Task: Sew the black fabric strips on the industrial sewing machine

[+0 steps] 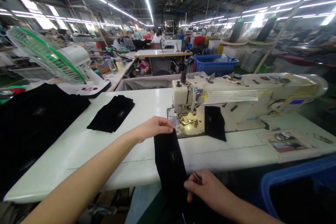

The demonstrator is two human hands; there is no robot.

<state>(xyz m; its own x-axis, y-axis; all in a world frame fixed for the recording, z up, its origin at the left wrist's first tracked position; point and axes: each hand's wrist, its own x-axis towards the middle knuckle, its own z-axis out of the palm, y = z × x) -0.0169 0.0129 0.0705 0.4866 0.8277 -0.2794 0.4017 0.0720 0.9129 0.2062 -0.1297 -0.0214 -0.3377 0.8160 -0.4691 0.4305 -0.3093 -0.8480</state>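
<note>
My left hand (pixel 157 127) pinches the top edge of a black fabric piece (pixel 166 152) just left of the sewing machine's needle area. The piece hangs over the table's front edge and carries a small dark label (pixel 172 156). My right hand (pixel 207 187) is closed beside its lower right edge, with a small dark pointed tool (pixel 196 177) in the fingers; its exact kind is unclear. Whether those fingers also grip the cloth cannot be made out. The sewing machine (pixel 183 98) has its lamp lit over the metal plate. Another labelled black piece (pixel 214 122) lies on its bed.
A black fabric stack (pixel 111 113) and a larger black pile (pixel 39 112) lie leftward on the white table (pixel 141 105). A fan (pixel 76 59) stands behind them. A blue bin (pixel 273 182) is at lower right, and a blue crate (pixel 215 64) stands beyond the machine.
</note>
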